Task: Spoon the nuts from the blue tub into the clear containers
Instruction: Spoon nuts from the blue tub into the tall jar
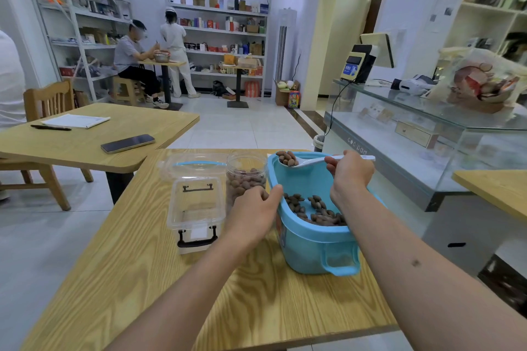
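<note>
A wooden worktop (137, 279) is seen nearest, carrying a blue tub (310, 245) at the right, with nuts (319, 212) lying in its bottom. The tub's near-left rim is gripped by the left hand (253, 208), thumb over the edge. Just left of the tub, a clear box (195, 208) with black latches stands open. Behind it, a clear jar (245, 177) is noted, partly filled with nuts. The right hand (350, 172) is closed round a white spoon (310, 162), held loaded with nuts over the tub's far rim.
</note>
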